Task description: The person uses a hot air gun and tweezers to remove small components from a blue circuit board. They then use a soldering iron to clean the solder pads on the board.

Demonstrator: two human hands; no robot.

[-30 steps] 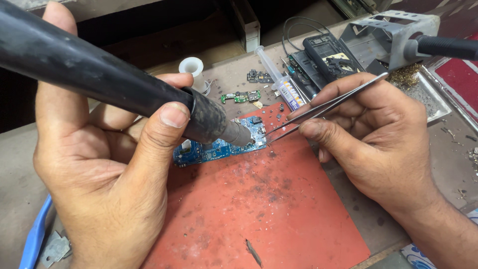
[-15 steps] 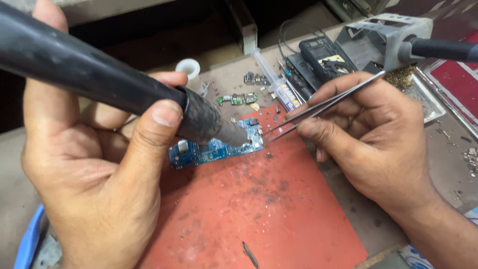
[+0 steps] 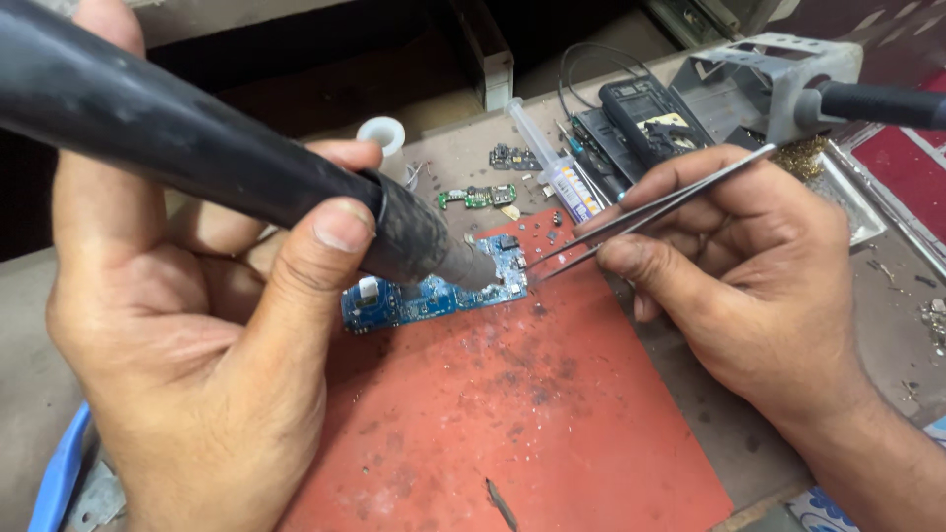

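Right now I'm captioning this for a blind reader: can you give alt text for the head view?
A left hand aims a black hot-air tool at a blue circuit board on a red mat, while a right hand holds tweezers at the board's edge. Small parts and a syringe lie behind.

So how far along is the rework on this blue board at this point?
Done: the blue circuit board lies bare on the red mat. In hand: the left hand aims the black hot-air tool at the board's right end, and the right hand holds tweezers with tips at that spot. Left: no part is visibly lifted or placed yet.
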